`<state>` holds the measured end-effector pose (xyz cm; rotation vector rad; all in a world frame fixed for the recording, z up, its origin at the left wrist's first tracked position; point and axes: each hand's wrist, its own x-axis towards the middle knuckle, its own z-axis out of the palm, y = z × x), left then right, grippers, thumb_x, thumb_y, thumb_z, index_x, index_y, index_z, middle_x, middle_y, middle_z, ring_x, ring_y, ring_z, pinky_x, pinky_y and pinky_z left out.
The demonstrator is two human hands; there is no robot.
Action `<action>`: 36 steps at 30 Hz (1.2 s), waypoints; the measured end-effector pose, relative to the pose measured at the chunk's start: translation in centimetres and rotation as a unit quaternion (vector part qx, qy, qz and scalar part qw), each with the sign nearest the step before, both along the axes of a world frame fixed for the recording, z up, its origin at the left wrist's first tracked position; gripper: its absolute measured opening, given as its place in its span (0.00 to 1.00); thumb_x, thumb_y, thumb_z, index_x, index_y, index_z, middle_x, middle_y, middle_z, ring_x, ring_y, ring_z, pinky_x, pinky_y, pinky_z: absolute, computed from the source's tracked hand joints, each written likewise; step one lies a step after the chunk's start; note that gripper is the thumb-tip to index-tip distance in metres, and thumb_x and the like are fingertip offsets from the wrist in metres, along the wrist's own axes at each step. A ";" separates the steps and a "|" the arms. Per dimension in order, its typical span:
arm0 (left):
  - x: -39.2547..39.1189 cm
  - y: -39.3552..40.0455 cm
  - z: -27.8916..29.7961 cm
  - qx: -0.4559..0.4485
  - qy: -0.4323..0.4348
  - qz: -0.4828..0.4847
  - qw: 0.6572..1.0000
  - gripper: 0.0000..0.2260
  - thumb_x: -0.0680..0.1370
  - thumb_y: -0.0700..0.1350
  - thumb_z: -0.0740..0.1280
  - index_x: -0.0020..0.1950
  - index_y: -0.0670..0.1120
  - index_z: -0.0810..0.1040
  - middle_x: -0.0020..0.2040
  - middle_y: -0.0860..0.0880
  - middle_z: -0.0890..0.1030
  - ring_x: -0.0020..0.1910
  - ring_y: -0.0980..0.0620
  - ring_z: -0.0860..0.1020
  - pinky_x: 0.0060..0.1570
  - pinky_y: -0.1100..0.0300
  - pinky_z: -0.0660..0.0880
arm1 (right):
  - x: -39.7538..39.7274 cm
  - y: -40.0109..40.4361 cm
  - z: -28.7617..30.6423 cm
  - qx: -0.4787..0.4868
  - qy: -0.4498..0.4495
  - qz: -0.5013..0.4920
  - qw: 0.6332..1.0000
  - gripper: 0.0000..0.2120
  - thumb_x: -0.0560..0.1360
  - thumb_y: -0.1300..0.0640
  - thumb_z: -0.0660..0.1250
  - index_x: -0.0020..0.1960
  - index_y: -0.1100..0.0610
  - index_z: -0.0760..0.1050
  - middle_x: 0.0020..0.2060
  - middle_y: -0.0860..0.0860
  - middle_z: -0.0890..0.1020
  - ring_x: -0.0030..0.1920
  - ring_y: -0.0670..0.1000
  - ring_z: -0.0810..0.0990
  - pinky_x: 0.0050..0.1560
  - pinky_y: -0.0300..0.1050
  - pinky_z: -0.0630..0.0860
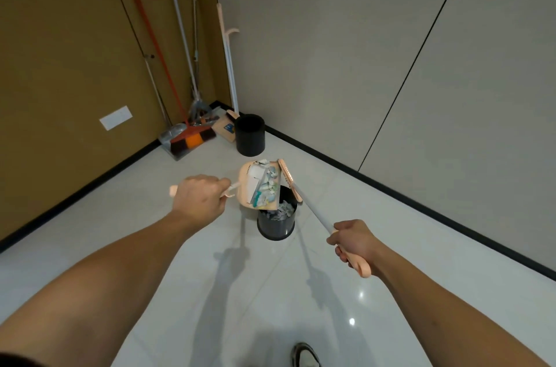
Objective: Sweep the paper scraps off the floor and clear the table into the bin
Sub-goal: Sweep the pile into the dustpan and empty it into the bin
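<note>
Left hand (197, 198) fingers grip the loaded dustpan (260, 184) tilted over the bin (275, 223); right hand (353, 242) fingers wrap the broom (290, 180); scraps mid-dump; table unseen.

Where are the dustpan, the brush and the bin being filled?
dustpan (261, 186), head view, on its scrap-covered tray.
brush (289, 179), head view, on its peach head.
bin (276, 223), head view, on its dark front wall.

A plain indoor room corner, likely an office or commercial building. Large flat wall panels (331, 35) meet glossy floor tiles (270, 291). Brooms (192, 138) and mops lean in the corner.
</note>
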<state>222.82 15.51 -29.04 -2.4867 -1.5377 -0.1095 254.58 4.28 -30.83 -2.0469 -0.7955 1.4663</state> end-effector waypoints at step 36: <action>3.7 0.6 1.1 0.004 0.103 -0.040 0.994 0.09 0.77 0.45 0.66 0.54 0.54 0.80 0.39 0.52 0.80 0.38 0.53 0.76 0.39 0.60 0.65 | 5.1 -1.1 -0.6 -0.017 -0.010 0.006 1.000 0.15 0.74 0.66 0.69 0.58 0.57 0.71 0.36 0.59 0.75 0.22 0.51 0.71 0.23 0.37 0.66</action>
